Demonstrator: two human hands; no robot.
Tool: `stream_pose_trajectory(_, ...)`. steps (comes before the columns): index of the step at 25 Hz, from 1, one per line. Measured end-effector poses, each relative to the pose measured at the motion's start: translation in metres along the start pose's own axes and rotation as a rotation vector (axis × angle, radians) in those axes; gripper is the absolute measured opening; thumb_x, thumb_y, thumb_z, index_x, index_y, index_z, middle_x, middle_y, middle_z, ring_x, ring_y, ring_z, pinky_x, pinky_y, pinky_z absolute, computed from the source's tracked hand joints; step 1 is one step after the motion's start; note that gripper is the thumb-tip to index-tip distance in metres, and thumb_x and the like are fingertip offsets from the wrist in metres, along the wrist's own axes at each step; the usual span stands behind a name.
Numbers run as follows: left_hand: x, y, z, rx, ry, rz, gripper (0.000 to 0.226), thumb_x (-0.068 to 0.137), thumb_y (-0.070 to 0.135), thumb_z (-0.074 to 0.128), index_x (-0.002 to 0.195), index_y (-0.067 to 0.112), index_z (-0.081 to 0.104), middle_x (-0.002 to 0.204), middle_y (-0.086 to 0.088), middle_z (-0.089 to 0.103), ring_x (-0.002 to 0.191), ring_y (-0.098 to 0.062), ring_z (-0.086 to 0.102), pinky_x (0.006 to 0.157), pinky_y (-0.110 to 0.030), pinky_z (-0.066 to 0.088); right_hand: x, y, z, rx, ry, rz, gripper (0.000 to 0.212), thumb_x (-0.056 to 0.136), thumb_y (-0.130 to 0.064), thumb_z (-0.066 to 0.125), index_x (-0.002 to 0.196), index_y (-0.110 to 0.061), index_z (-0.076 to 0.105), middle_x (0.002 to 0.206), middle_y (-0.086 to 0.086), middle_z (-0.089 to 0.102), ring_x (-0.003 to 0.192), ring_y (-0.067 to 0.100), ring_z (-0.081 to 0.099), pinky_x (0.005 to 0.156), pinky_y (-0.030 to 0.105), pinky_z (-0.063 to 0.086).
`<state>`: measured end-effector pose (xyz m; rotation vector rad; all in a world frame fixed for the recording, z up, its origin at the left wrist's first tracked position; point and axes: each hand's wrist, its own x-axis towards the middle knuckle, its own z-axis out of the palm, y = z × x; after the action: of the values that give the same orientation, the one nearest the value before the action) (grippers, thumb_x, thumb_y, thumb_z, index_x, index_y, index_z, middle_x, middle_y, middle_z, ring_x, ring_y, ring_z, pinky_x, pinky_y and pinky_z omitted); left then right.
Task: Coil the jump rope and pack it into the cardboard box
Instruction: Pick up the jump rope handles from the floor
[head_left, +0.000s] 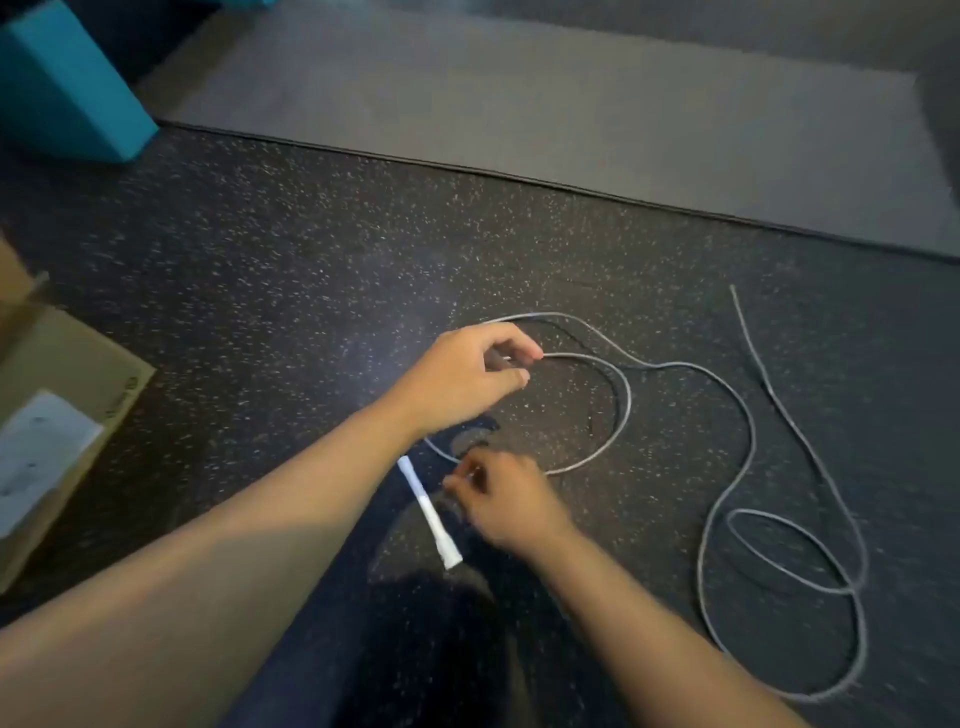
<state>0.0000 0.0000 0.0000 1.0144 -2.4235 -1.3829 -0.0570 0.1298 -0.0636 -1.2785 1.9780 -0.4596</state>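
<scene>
Speckled dark floor (270, 249) lies under everything. Nearest, the right hand (506, 506) pinches the jump rope (748, 431) beside its white handle (430, 514); the left hand (467, 374) pinches a loop farther out (remaining cord sprawls rightward). Cardboard box (57, 384) sits left; grey mat (571, 104) and teal block (57, 83) beyond.

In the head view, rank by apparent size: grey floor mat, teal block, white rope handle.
1. Grey floor mat, largest.
2. Teal block, cut off by the frame edge.
3. White rope handle, smallest, though nearest the camera.
</scene>
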Motion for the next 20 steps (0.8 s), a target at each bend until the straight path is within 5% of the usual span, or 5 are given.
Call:
stream_pose_trajectory(3,0.026,-0.032,0.033,0.039,0.06,0.081,0.018,0.092,0.018,0.067,0.106,0.029,0.073,0.106,0.013,0.074,0.096,-0.006,0.069,0.082,-0.023,0.054,0.02,0.022,0.07,-0.174,-0.118,-0.017,0.047,0.087,-0.054,0.067,0.11,-0.013,0.062,0.114,0.013,0.068,0.107,0.035,0.064,0.086,0.041,0.052)
stream_pose_trajectory(6,0.039,-0.026,0.045,0.04,0.082,0.144,0.017,0.092,0.017,0.067,0.104,0.026,0.074,0.103,0.011,0.075,0.094,-0.009,0.07,0.084,-0.025,0.056,0.02,0.028,0.089,-0.266,-0.162,0.019,0.052,0.089,-0.038,0.067,0.131,-0.01,0.053,0.136,0.015,0.058,0.126,0.036,0.056,0.098,0.043,0.048)
stream_pose_trajectory(10,0.046,-0.002,0.036,0.091,0.056,0.234,0.016,0.092,0.018,0.067,0.103,0.027,0.075,0.101,0.014,0.075,0.088,-0.003,0.068,0.072,-0.008,0.048,0.021,0.03,0.028,-0.229,0.073,0.049,0.032,0.09,-0.037,0.063,0.113,-0.014,0.062,0.115,0.014,0.07,0.105,0.037,0.068,0.083,0.042,0.052)
stream_pose_trajectory(16,0.049,0.05,0.019,-0.076,0.096,0.352,0.026,0.106,0.031,0.046,0.113,0.021,0.069,0.092,0.006,0.074,0.074,0.002,0.064,0.07,-0.017,0.047,0.025,0.004,-0.151,0.507,0.468,-0.175,0.019,0.075,0.001,0.073,0.093,0.001,0.073,0.071,0.011,0.067,0.06,0.022,0.06,0.057,0.034,0.046)
stream_pose_trajectory(20,0.062,0.111,0.001,-0.186,0.221,0.528,0.033,0.106,0.042,0.042,0.135,0.032,0.054,0.078,0.01,0.066,0.06,0.007,0.058,0.061,-0.017,0.043,0.012,-0.018,-0.218,0.746,0.596,-0.322,0.044,0.079,-0.001,0.079,0.118,-0.007,0.061,0.085,0.01,0.062,0.067,0.015,0.056,0.057,0.027,0.045)
